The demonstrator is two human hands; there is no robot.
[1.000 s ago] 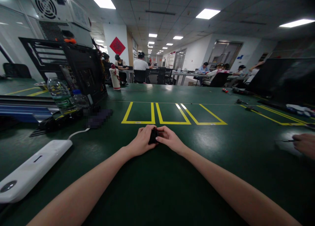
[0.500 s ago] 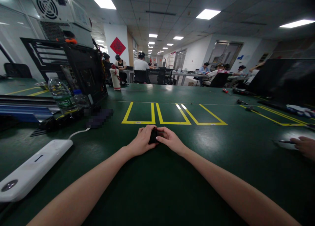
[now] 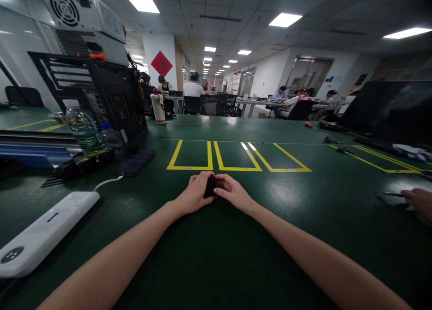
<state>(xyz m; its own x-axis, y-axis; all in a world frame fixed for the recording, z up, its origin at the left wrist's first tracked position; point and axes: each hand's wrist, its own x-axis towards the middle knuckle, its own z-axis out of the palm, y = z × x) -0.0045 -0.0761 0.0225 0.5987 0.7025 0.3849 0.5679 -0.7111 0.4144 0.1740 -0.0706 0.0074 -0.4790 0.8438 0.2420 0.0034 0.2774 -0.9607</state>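
Between my two hands is a small black object [image 3: 209,187], low on the green table [image 3: 216,256]; its kind I cannot make out, as fingers cover much of it. My left hand [image 3: 195,194] is closed around its left side, fingers over the top and thumb near the table. From the right, my right hand [image 3: 232,192] pinches at its edge with thumb and fingertips. Just beyond the hands lie three frames of yellow tape [image 3: 239,169] on the tabletop.
A white power strip [image 3: 50,231] lies at left, near a dark computer case [image 3: 114,98] and a plastic bottle [image 3: 83,125]. A white cylinder [image 3: 158,106] stands farther back. At right, another person's hand [image 3: 420,201] holds a thin dark tool [image 3: 393,194].
My hands and the black object stay in nearly the same place. The other person's hand at right has shifted slightly with its tool.
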